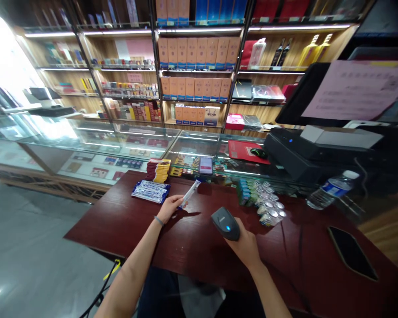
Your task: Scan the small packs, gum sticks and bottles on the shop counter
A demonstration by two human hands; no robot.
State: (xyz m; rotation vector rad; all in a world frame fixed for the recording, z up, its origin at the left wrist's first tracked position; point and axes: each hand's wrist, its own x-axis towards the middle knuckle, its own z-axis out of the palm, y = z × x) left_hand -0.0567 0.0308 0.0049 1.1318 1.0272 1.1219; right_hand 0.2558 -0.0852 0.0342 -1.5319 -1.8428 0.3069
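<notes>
My left hand (pixel 171 208) pinches a slim white-and-blue packet (pixel 191 192), held tilted above the dark red table (pixel 119 234). In my right hand (pixel 247 245) is a black barcode scanner (pixel 226 224) with a blue light lit on top; its head points toward the packet. Left of the packet lies a pile of similar blue-and-silver packets (pixel 150 191). Behind that pile stands a stack of yellow-and-red packs (pixel 158 170). Several small clear-wrapped containers with silvery lids (pixel 271 205) sit to the right of the scanner, beside green packs (pixel 246 192).
A water bottle (pixel 331 191) and a dark phone (pixel 352 253) are on the right. Behind the table runs a glass display counter (pixel 132 141) with a red mat (pixel 245 151) and mouse (pixel 258 153). A monitor (pixel 301 92) with pink paper stands at right, before stocked shelves.
</notes>
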